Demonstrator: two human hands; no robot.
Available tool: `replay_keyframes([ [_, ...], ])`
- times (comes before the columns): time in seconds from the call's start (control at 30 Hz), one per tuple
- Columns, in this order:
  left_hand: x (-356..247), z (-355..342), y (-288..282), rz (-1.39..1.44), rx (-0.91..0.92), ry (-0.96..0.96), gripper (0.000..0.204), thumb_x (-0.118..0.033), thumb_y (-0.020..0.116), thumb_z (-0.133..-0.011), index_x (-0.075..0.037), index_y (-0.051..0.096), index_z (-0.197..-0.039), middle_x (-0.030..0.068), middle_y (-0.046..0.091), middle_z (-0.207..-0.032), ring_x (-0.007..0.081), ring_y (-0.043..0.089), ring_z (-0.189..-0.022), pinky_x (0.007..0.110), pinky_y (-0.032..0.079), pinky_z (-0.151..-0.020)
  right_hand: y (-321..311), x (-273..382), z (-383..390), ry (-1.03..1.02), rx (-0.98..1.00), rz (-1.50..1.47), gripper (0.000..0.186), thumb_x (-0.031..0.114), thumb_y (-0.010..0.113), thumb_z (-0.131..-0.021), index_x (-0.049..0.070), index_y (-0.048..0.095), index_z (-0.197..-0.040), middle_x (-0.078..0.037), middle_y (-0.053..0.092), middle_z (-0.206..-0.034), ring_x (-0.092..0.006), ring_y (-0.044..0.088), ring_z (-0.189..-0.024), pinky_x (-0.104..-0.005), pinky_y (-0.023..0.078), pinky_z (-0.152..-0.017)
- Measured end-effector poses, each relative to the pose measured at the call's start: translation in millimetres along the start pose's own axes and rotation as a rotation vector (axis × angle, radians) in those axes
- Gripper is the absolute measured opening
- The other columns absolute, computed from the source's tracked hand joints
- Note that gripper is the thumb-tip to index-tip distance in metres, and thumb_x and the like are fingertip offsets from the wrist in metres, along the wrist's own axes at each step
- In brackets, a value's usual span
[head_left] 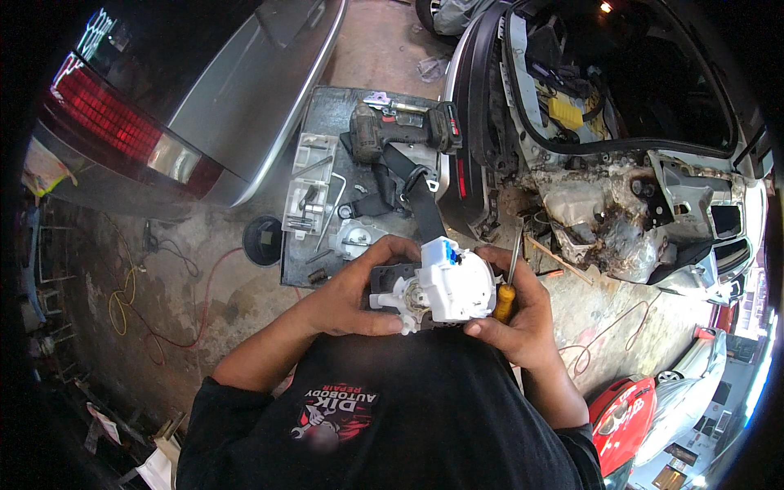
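Both my hands hold a white and black plastic mechanism with a blue clip (441, 287), close to my chest. My left hand (359, 290) grips its left side, thumb under the white stub. My right hand (518, 314) wraps the right side and also clamps a screwdriver with a yellow handle (506, 296), its shaft pointing up. A black seat belt strap (416, 196) runs from the mechanism up onto the dark work board (327, 114).
On the board lie a cordless drill (400, 126), a clear plastic parts tray (310, 184), an L-shaped key and a round metal part (359, 237). A silver car's rear (204, 106) is on the left, a stripped, rusty car body (621, 163) on the right. Cables trail over the concrete floor.
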State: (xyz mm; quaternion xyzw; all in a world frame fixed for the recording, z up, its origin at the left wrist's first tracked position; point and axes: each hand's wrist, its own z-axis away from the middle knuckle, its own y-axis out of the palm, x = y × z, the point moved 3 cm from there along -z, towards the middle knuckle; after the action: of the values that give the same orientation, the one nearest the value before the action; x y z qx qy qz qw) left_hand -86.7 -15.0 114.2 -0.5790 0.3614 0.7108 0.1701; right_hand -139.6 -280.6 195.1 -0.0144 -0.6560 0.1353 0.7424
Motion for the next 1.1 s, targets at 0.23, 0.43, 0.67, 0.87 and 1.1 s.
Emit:
replay_keyframes([
  [0.23, 2.6, 0.1, -2.0, -0.105, 0.027, 0.047, 0.107, -0.039, 0.1, -0.072, -0.003, 0.047, -0.157, 0.0168, 0.06, -0.147, 0.0308, 0.057, -0.142, 0.044, 0.042, -0.123, -1.6, 1.7, 0.0, -0.045, 0.044, 0.038, 0.089, 0.024, 0.103, -0.08, -0.004, 0.06, -0.152, -0.016, 0.069, -0.145, -0.0264, 0.063, -0.139, -0.0422, 0.046, -0.121],
  [0.43, -5.3, 3.2, -0.2, -0.241, 0.077, 0.034, 0.111, -0.032, 0.106, -0.067, -0.002, 0.048, -0.157, 0.0161, 0.06, -0.15, 0.0291, 0.057, -0.144, 0.045, 0.044, -0.123, -4.4, -4.2, 3.7, -0.049, 0.054, 0.023, 0.092, 0.028, 0.103, -0.079, -0.006, 0.059, -0.152, -0.019, 0.067, -0.148, -0.0286, 0.062, -0.14, -0.0439, 0.044, -0.122],
  [0.67, -2.2, 3.3, 6.0, -0.328, 0.055, 0.167, 0.107, -0.032, 0.106, -0.067, -0.003, 0.052, -0.154, 0.0181, 0.058, -0.152, 0.0337, 0.057, -0.146, 0.047, 0.044, -0.125, -1.6, -10.6, 12.0, -0.014, 0.033, -0.107, 0.097, 0.031, 0.105, -0.076, -0.007, 0.057, -0.152, -0.022, 0.064, -0.15, -0.0319, 0.062, -0.141, -0.0459, 0.044, -0.122],
  [0.87, -3.2, 3.6, 4.3, -0.328, 0.066, 0.154, 0.108, -0.03, 0.108, -0.065, -0.004, 0.051, -0.152, 0.0183, 0.057, -0.155, 0.0342, 0.054, -0.15, 0.049, 0.04, -0.129, -5.7, -11.1, 17.2, -0.023, -0.008, -0.078, 0.101, 0.037, 0.106, -0.074, -0.007, 0.056, -0.151, -0.02, 0.064, -0.149, -0.0304, 0.062, -0.139, -0.0458, 0.045, -0.121],
  [1.1, 10.1, 5.0, -1.4, -0.207, 0.063, 0.215, 0.113, -0.03, 0.11, -0.063, -0.005, 0.048, -0.154, 0.021, 0.055, -0.157, 0.0366, 0.052, -0.152, 0.051, 0.039, -0.128, -14.1, -15.9, 19.6, 0.03, -0.062, -0.029, 0.103, 0.039, 0.106, -0.074, -0.007, 0.057, -0.151, -0.02, 0.064, -0.15, -0.0304, 0.061, -0.141, -0.0454, 0.043, -0.122],
])
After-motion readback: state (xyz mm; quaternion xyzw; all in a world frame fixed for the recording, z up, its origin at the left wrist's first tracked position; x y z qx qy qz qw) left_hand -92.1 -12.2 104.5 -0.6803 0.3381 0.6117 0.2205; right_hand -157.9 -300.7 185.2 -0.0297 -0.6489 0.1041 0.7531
